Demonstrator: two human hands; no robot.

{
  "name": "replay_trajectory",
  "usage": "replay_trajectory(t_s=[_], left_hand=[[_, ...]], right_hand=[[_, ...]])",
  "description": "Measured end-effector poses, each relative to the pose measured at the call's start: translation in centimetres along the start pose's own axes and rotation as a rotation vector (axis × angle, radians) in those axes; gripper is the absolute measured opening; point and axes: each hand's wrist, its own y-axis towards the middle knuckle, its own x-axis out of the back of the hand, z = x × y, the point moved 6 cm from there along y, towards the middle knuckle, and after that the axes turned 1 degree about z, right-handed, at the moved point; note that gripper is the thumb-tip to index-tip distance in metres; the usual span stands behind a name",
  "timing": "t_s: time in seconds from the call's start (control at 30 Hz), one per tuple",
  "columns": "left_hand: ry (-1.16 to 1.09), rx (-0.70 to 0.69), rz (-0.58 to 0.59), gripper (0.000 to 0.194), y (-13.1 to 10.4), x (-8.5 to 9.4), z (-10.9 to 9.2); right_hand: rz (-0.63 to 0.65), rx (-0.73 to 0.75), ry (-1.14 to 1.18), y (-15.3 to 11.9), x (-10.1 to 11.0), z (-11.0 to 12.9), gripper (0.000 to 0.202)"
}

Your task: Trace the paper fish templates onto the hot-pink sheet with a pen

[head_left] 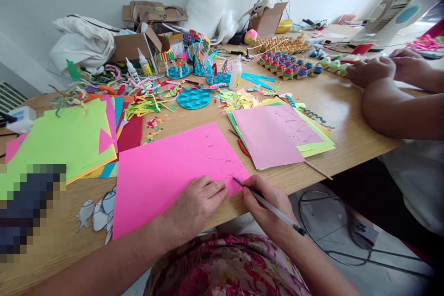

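A bright pink sheet lies on the wooden table in front of me, with thin dark outlines drawn near its right edge. My left hand rests flat on the sheet's lower right part, fingers together, holding nothing. In my right hand is a pen, its tip touching the pink sheet among the outlines. A light pink sheet with similar outlines tops a paper stack to the right. Grey fish cutouts lie left of the bright sheet.
Green sheets are stacked at the left. Red-handled scissors and a wooden stick lie by the right stack. Glue bottles, paper strips and a blue disc stand behind. Another person's arms rest at the right.
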Motion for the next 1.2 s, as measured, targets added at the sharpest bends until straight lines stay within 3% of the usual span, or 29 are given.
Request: replay_trajectory(t_s=[0.4, 0.77, 1.2], left_hand=[[-0.012, 0.004, 0.014, 0.025, 0.1, 0.0, 0.0], [0.0, 0.011, 0.032, 0.023, 0.3, 0.2, -0.1], [-0.056, 0.012, 0.015, 0.024, 0.2, -0.1, 0.1]], right_hand=[[0.019, -0.138, 0.209, 0.0, 0.2, -0.5, 0.01], [0.087, -0.04, 0.16, 0.8, -0.9, -0.3, 0.008], [0.073, -0.016, 0.137, 0.7, -1.1, -0.6, 0.009]])
